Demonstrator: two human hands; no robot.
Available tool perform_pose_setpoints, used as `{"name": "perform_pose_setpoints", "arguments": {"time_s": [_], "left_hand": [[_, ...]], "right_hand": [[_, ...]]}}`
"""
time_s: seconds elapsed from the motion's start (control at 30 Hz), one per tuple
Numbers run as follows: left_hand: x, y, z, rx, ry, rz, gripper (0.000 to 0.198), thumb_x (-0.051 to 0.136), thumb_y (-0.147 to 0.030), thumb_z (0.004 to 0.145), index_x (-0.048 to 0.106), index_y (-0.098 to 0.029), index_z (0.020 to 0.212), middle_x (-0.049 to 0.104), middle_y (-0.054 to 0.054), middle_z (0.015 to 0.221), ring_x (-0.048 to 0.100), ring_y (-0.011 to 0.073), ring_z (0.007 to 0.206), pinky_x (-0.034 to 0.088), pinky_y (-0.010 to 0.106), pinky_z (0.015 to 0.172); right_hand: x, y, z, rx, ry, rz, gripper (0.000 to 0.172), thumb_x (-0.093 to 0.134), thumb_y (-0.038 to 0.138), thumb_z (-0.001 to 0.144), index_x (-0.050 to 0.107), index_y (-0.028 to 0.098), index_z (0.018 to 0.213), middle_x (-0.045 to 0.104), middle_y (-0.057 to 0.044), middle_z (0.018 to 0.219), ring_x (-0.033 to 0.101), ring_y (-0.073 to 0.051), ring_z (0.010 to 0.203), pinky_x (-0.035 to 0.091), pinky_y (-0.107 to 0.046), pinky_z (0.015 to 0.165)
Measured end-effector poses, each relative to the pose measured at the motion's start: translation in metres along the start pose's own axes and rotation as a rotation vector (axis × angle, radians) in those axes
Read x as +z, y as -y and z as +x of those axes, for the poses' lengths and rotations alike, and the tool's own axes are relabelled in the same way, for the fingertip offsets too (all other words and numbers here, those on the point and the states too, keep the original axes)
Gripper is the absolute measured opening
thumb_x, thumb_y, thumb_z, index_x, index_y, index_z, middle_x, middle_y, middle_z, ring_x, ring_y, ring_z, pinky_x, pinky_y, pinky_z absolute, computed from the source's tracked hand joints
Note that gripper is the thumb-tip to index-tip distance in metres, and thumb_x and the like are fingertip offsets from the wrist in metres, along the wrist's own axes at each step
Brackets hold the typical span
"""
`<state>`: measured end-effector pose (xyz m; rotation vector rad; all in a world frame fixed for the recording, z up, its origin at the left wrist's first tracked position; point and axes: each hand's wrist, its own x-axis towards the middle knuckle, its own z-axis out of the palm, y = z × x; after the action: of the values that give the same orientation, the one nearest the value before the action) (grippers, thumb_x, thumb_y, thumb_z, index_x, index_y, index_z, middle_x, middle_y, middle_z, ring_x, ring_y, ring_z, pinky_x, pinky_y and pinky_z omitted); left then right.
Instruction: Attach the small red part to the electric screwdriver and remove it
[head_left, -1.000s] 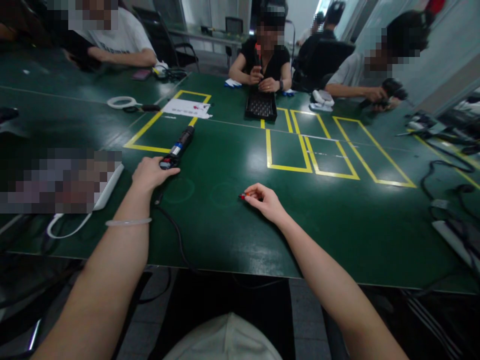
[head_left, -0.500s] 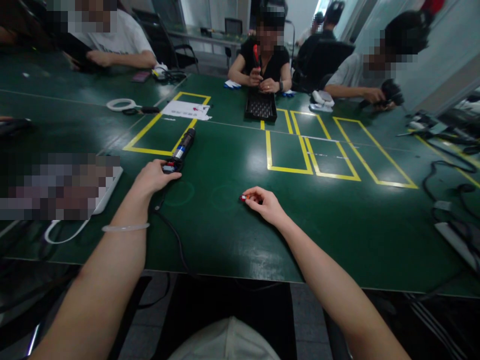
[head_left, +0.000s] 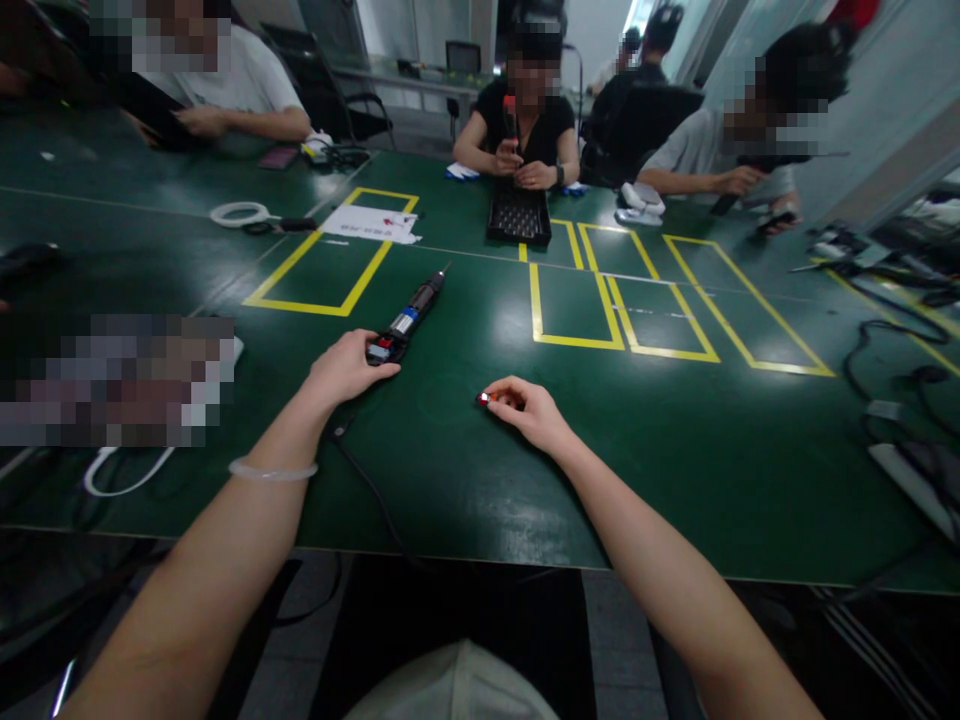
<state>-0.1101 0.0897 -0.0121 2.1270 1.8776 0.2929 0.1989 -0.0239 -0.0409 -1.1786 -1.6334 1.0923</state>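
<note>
My left hand point(head_left: 343, 368) is closed around the rear end of a black electric screwdriver point(head_left: 409, 318) with a blue and silver band. The tool lies at a slant just above or on the green table, its thin bit pointing away to the right. A dark cord point(head_left: 367, 482) runs from near my left hand to the table's front edge. Near the middle of the table, my right hand point(head_left: 531, 412) pinches a small red and orange piece point(head_left: 484, 399) with a bright spot at its tip. Most of that piece is hidden by my fingers.
Yellow tape rectangles point(head_left: 577, 343) mark the green table point(head_left: 465, 480). A white sheet point(head_left: 367, 223) and a white ring-shaped item point(head_left: 240, 214) lie at the back left. Across the table a person holds a red-tipped tool above a black tray point(head_left: 517, 235). Cables point(head_left: 862, 370) lie at right.
My left hand has moved right and slightly nearer me with the electric screwdriver, which has turned to point further right. My right hand has hardly moved.
</note>
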Motion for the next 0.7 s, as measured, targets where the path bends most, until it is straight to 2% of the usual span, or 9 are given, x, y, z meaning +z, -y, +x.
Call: {"name": "perform_pose_setpoints", "arguments": {"time_s": [0.23,0.47,0.7], "left_hand": [[0.008,-0.039,-0.017,0.08,0.067,0.031,0.07,0.065,-0.059,0.077,0.052,-0.018,0.132,0.061,0.015,0.131,0.063,0.0333,0.111,0.049,0.039,0.085],[0.017,-0.075,-0.038,0.266,0.11,0.025,0.063,0.066,-0.054,0.079,0.053,-0.017,0.128,0.063,0.015,0.127,0.064,0.0345,0.11,0.048,0.04,0.086],[0.031,-0.096,-0.054,0.423,0.109,0.015,0.06,0.067,-0.053,0.078,0.056,-0.018,0.125,0.065,0.014,0.123,0.064,0.0338,0.108,0.047,0.04,0.088]], "right_hand": [[0.0,0.0,0.0,-0.009,-0.021,-0.015,0.02,0.071,0.032,0.083,0.071,0.019,0.097,0.063,-0.001,0.081,0.049,-0.011,0.063,0.042,-0.026,0.06],[0.002,0.0,-0.001,-0.043,-0.061,-0.05,0.02,0.07,0.033,0.083,0.069,0.02,0.098,0.064,-0.002,0.086,0.051,-0.011,0.065,0.044,-0.026,0.062],[0.003,0.004,-0.004,-0.136,-0.113,-0.12,0.014,0.067,0.029,0.084,0.061,0.02,0.093,0.06,-0.001,0.083,0.052,-0.013,0.066,0.045,-0.027,0.064]]}}
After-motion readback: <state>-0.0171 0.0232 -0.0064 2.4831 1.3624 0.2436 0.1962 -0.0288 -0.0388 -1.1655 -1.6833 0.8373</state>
